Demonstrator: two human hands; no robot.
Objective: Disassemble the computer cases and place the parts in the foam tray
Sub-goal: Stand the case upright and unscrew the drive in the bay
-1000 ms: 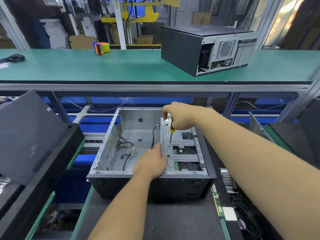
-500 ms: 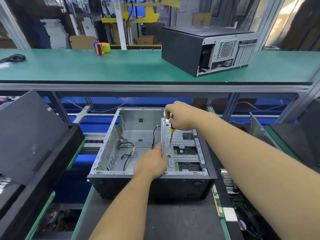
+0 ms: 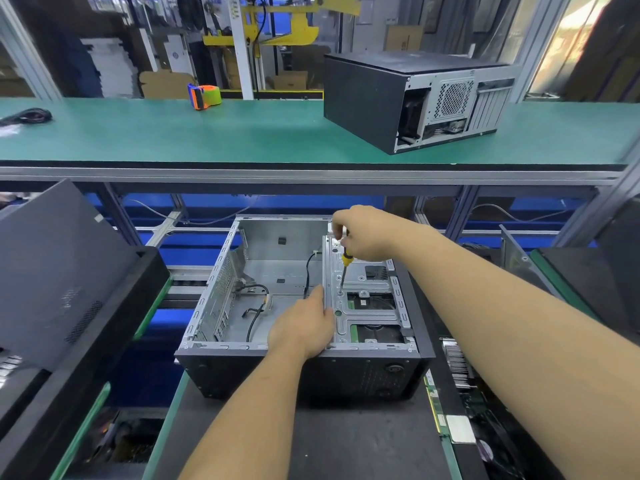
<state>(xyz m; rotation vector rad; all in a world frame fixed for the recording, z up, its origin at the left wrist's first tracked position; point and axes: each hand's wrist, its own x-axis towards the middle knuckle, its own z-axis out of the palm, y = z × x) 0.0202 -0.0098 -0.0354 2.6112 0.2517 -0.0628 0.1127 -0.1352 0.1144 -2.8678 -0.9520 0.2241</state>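
Computer case [image 3: 298,344], side panel off, lies open-side up on the dark lower bench, directly under both hands. Bare metal interior to the left of the left hand, with loose black cables [image 3: 258,306] on the floor of the shell. Drive cage bracket [image 3: 363,306] fills the right part of the opening, below the right hand.

Right hand [image 3: 367,233]: fingers curled round the handle of a screwdriver [image 3: 344,268], yellow collar showing just beneath the fist, shaft pointing down with its tip on a screw hole in the bracket's left rail. Versus a second ago, this hand has rolled a little, the thumb now higher on the handle; tip on the same hole.

Left hand [image 3: 304,327]: fingers bent over the left edge of the bracket, gripping it, palm against the rail, just below-left of the screwdriver tip. Same grip and spot as in the earlier frames.

Outward: a dark side panel [image 3: 59,271] leans tilted, well left of the left hand. Circuit boards and heat-sink fins [image 3: 457,365] lie under the right forearm, details unclear. Above and beyond both hands, a green-topped shelf [image 3: 242,133] carries a second, closed computer case [image 3: 412,98] beyond the right hand, an orange-and-green tape dispenser [image 3: 205,95] beyond the left, and a coiled black cord [image 3: 29,116] at the far left. None of these has shifted.
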